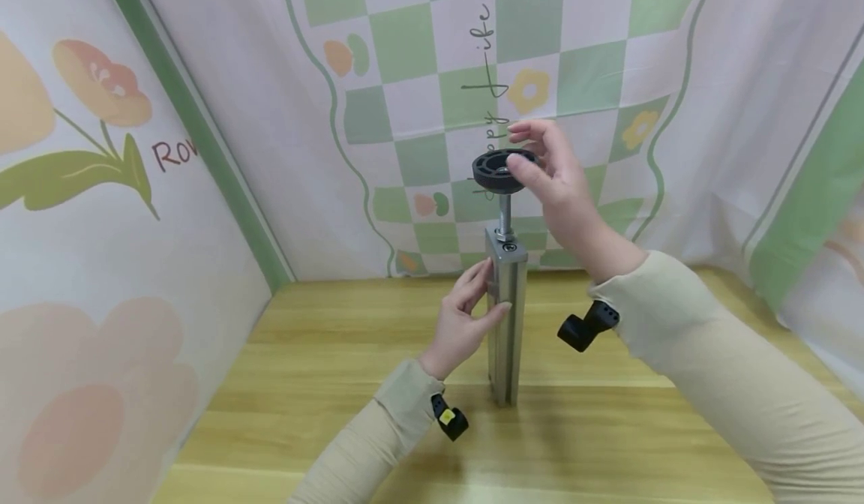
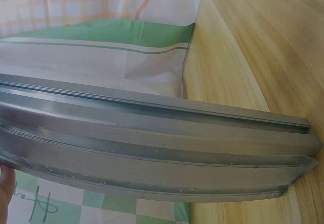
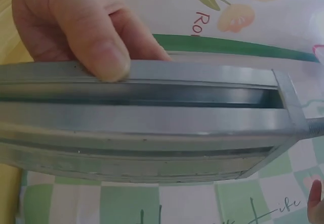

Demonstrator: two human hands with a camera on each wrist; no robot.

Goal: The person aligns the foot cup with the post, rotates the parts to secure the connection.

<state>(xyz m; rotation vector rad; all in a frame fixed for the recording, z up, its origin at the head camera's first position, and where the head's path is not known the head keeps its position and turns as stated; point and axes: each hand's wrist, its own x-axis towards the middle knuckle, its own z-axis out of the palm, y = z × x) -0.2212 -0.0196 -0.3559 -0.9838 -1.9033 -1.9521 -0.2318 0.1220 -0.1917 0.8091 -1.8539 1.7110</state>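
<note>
A grey aluminium profile [image 1: 506,324] stands upright on the wooden table. From its end cap [image 1: 506,247] rises a threaded rod [image 1: 505,215] with a nut at its base and a black round levelling foot [image 1: 498,181] on top. My left hand [image 1: 459,328] grips the profile's upper part, thumb on the near face and fingers at the left side. In the right wrist view, the left thumb [image 3: 106,59] presses along a grooved face. My right hand [image 1: 556,170] is at the foot's right rim, fingers loosely bent and thumb across it. The left wrist view shows the profile's long grooves [image 2: 152,138].
The wood-grain table [image 1: 324,369] extends on both sides of the profile. A checked fabric backdrop [image 1: 405,99] hangs behind, and a flowered panel [image 1: 121,264] stands at the left. A black wrist mount [image 1: 586,328] sticks out from the right cuff.
</note>
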